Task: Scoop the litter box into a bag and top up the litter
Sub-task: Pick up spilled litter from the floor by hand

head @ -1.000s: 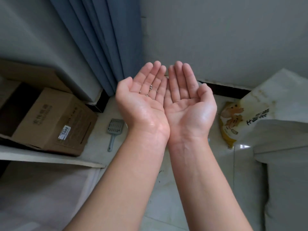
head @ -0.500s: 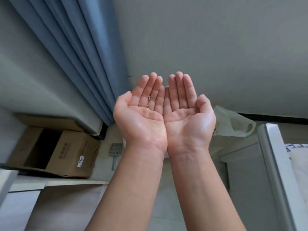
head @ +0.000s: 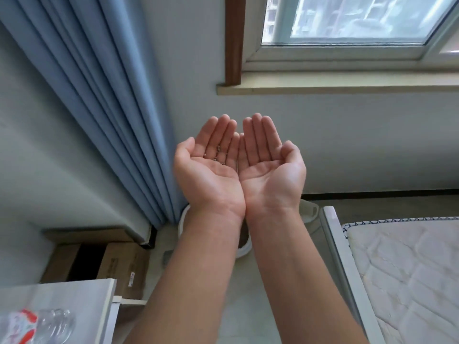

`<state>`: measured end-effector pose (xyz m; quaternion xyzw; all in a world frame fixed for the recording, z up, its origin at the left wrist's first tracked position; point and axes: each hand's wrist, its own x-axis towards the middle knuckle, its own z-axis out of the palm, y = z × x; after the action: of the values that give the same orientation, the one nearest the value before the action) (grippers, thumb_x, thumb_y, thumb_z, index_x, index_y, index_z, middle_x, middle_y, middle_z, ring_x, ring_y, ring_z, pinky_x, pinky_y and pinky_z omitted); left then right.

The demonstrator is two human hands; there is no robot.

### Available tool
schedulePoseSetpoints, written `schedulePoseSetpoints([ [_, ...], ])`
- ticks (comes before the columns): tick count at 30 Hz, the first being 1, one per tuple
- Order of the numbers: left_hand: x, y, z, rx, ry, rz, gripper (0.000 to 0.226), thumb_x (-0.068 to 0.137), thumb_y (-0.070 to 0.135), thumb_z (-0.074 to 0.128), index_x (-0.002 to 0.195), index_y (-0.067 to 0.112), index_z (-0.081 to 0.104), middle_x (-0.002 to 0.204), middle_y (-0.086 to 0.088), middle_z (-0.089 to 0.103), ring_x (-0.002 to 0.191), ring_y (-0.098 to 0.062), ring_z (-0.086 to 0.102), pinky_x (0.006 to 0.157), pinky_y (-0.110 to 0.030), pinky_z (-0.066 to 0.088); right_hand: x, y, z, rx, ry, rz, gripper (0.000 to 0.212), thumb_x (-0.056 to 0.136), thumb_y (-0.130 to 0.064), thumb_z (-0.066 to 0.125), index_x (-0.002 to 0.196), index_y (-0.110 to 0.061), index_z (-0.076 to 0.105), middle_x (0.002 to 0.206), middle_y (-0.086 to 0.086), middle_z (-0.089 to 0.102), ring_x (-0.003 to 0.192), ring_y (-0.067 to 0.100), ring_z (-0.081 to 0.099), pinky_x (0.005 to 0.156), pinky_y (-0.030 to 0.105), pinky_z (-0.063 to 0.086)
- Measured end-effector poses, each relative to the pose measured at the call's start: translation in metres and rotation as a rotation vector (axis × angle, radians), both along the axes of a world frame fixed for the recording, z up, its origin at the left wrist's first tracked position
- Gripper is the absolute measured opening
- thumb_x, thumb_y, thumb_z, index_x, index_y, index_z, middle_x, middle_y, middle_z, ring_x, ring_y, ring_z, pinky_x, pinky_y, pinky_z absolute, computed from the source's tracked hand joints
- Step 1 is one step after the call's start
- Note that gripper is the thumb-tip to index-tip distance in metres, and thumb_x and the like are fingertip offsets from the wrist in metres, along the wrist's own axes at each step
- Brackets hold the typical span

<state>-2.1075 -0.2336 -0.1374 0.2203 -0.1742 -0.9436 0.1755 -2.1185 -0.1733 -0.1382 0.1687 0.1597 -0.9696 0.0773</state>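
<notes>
few small grey litter grains [head: 219, 154] loose on the upturned left hand [head: 211, 171] near the finger bases, white round-rimmed litter box [head: 182, 220] in the floor's [head: 248, 306] far corner, mostly hidden

left hand [head: 211, 175] palm-up, small grains [head: 219, 153] on fingers | right hand [head: 270, 170] palm-up, touching

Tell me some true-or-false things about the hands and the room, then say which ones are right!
1. The left hand and right hand are palm up, side by side. True.
2. The little grey grains lie on the right hand. False: they lie on the fingers of the left hand; the right hand holds nothing.
3. The curtain is red. False: it is blue.
4. A cardboard box sits low on the left. True.
5. A mattress lies at the right. True.
</notes>
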Motion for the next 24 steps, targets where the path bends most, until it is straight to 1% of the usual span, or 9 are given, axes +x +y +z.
schedulePoseSetpoints([
  [3, 0.024, 0.002, 0.043, -0.001, -0.017, -0.015, 0.048, 0.101, 0.027, 0.035, 0.121, -0.003, 0.066, 0.115, -0.018, 0.073, 0.111, -0.029, 0.07, 0.104, -0.038, 0.051, 0.025, 0.0, 0.042, 0.024, 0.005, -0.008, 0.047, 0.104, -0.027, 0.031, 0.121, 0.0, 0.066, 0.115, 0.014, 0.072, 0.11, 0.023, 0.069, 0.103, 0.036, 0.049],
  [7, 0.062, 0.006, 0.086, -0.032, -0.044, -0.005, 0.048, 0.102, 0.027, 0.034, 0.122, -0.002, 0.065, 0.115, -0.018, 0.073, 0.11, -0.028, 0.07, 0.101, -0.037, 0.052, 0.06, 0.003, 0.081, 0.037, -0.009, 0.005, 0.049, 0.104, -0.029, 0.03, 0.124, 0.0, 0.065, 0.116, 0.013, 0.072, 0.111, 0.024, 0.069, 0.104, 0.036, 0.048],
  [11, 0.084, 0.012, 0.115, -0.039, -0.024, 0.06, 0.047, 0.102, 0.026, 0.034, 0.121, -0.003, 0.066, 0.116, -0.02, 0.072, 0.112, -0.03, 0.069, 0.102, -0.038, 0.052, 0.079, 0.009, 0.11, 0.041, 0.013, 0.054, 0.05, 0.104, -0.028, 0.029, 0.121, 0.0, 0.066, 0.115, 0.014, 0.072, 0.111, 0.023, 0.069, 0.104, 0.035, 0.048],
  [17, 0.091, 0.037, 0.141, -0.039, 0.035, 0.221, 0.047, 0.103, 0.027, 0.033, 0.121, -0.003, 0.065, 0.115, -0.019, 0.072, 0.112, -0.029, 0.069, 0.103, -0.038, 0.051, 0.075, 0.028, 0.137, 0.028, 0.069, 0.214, 0.049, 0.104, -0.027, 0.028, 0.117, 0.001, 0.066, 0.113, 0.014, 0.073, 0.109, 0.024, 0.07, 0.098, 0.034, 0.051],
  [20, 0.09, 0.058, 0.151, -0.034, 0.048, 0.311, 0.049, 0.103, 0.029, 0.033, 0.122, -0.003, 0.065, 0.115, -0.019, 0.073, 0.111, -0.028, 0.07, 0.101, -0.036, 0.052, 0.069, 0.047, 0.145, 0.023, 0.095, 0.308, 0.048, 0.104, -0.027, 0.029, 0.114, 0.001, 0.067, 0.11, 0.014, 0.074, 0.106, 0.024, 0.071, 0.096, 0.034, 0.052],
  [24, 0.091, 0.088, 0.162, -0.047, 0.097, 0.403, 0.052, 0.103, 0.033, 0.033, 0.122, -0.004, 0.065, 0.115, -0.019, 0.072, 0.112, -0.028, 0.069, 0.104, -0.037, 0.05, 0.062, 0.07, 0.154, -0.002, 0.116, 0.423, 0.048, 0.104, -0.026, 0.029, 0.114, 0.0, 0.067, 0.111, 0.015, 0.074, 0.105, 0.024, 0.071, 0.093, 0.034, 0.053],
])
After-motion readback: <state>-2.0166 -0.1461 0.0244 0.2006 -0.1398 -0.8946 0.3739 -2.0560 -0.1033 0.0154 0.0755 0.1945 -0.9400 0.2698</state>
